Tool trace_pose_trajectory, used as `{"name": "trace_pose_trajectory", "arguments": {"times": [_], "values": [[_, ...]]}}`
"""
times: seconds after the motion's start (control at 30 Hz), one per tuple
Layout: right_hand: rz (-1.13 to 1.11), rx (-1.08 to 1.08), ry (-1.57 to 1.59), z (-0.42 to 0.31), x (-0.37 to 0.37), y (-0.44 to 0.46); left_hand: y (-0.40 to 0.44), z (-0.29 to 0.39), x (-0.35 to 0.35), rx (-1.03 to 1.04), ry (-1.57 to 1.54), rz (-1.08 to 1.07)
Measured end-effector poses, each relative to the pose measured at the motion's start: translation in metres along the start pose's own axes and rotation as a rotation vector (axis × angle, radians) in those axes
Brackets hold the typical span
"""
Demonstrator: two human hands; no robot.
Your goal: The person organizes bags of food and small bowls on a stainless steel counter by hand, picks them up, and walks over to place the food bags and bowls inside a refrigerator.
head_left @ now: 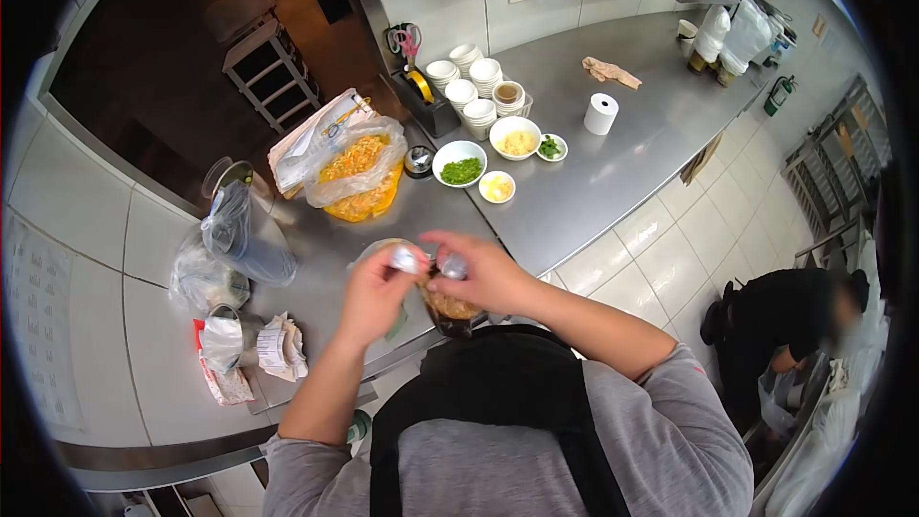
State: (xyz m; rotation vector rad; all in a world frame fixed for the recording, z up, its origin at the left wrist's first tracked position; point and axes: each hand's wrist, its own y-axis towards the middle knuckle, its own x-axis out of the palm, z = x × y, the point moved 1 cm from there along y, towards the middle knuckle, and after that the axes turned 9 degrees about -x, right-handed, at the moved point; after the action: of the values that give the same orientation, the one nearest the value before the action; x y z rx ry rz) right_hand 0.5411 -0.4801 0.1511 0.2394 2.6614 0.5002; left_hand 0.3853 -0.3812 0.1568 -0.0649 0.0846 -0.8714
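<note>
Close to my chest, at the front edge of the steel counter, hangs or rests a clear plastic bag [448,308] with brown contents. My left hand [375,295] is closed on whitish, shiny plastic at the top of this bag. Facing it from the other side, my right hand [488,276] grips another bunched part of the clear plastic. The fingers hide part of the bag's mouth, and its lower end passes out of sight in front of my black apron [488,378].
Beyond my hands stand a bowl of chopped greens [461,170], a bowl of yellowish bits [517,141], a bell [418,161] and stacked white cups [479,86]. An open bag of orange food [359,168] lies left of them. At right, another person [780,325] bends down.
</note>
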Motion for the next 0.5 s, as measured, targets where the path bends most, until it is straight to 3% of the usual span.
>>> {"name": "trace_pose_trajectory", "arguments": {"times": [0.13,0.2,0.27,0.33,0.4,0.47,0.5], "values": [[-0.156,-0.013,-0.132,0.061,-0.003,0.002,0.024,-0.027,0.035,-0.055,0.202,0.057],[-0.082,-0.108,-0.186,0.075,-0.002,0.002,0.033,-0.042,0.04,-0.044,0.189,0.083],[-0.006,-0.094,-0.154,0.093,0.003,0.002,0.041,-0.055,0.037,0.128,0.431,0.133],[0.074,-0.079,-0.121,0.115,0.015,0.0,0.041,-0.061,0.029,0.076,0.47,0.099],[0.1,0.012,-0.28,0.141,0.019,-0.007,0.038,-0.061,0.02,0.277,1.075,0.31],[0.096,0.07,-0.256,0.155,0.02,-0.019,0.035,-0.081,-0.003,0.179,1.166,0.272],[0.112,0.057,-0.271,0.156,0.019,-0.022,0.031,-0.083,-0.01,-0.005,1.303,0.229]]}}
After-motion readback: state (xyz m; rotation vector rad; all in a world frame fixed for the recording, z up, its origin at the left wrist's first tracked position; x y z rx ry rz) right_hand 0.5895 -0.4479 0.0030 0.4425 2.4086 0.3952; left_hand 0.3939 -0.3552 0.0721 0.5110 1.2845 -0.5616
